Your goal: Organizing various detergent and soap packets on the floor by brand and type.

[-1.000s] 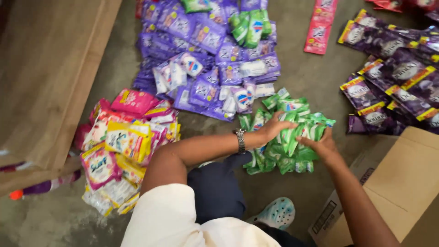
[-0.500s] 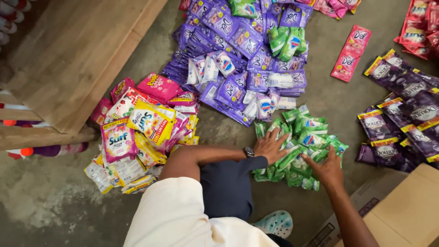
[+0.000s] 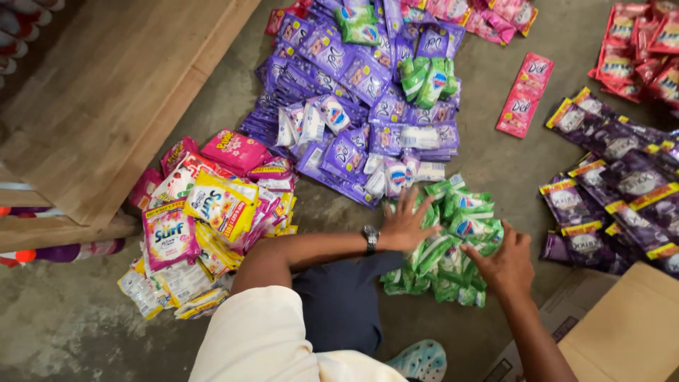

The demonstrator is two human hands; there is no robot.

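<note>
Wooden bench (image 3: 106, 106) far left, mixed pink and yellow sachets (image 3: 205, 212) beside it. I've got left hand (image 3: 404, 225) flat, fingers spread, on green sachet pile (image 3: 460, 244); right hand (image 3: 506, 260) open at pile's right edge. Cardboard box (image 3: 622, 332) near right.

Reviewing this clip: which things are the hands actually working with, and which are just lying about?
In hand:
- left hand, spread flat on the green sachet pile
- right hand, on that pile's right edge

Lying about:
- purple sachet pile
- pink and yellow sachets
- dark purple sachets
- pink sachet strip
- cardboard box
- wooden shelf
</note>
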